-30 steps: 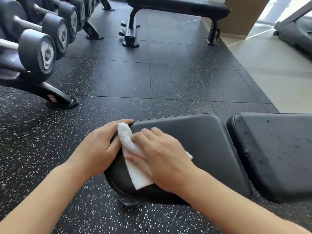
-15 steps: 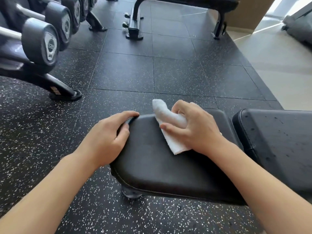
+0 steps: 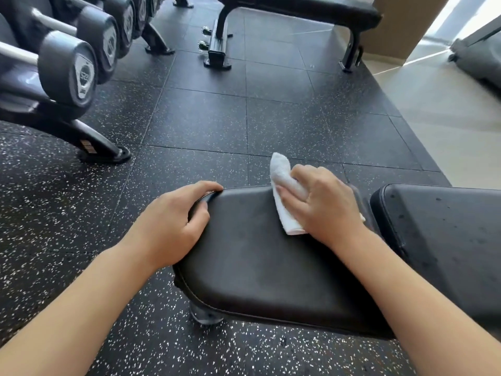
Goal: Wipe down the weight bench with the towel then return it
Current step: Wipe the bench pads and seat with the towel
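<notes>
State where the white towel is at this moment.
In the head view, the white towel lies right of centre under the right hand, on the far edge of the seat pad, one end sticking past it.

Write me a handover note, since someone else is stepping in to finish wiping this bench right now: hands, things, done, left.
Left hand: no towel in it, gripping the near-left corner of the seat pad to steady it.
Right hand: pressing the white towel flat on the far edge of the seat pad; one end of the towel sticks out past that edge.
Done: wiping is under way on the seat pad, which looks clean.
Left: the back pad to the right shows dark spots and looks unwiped; wipe it, then return the towel. Where it belongs is not in view.
</notes>
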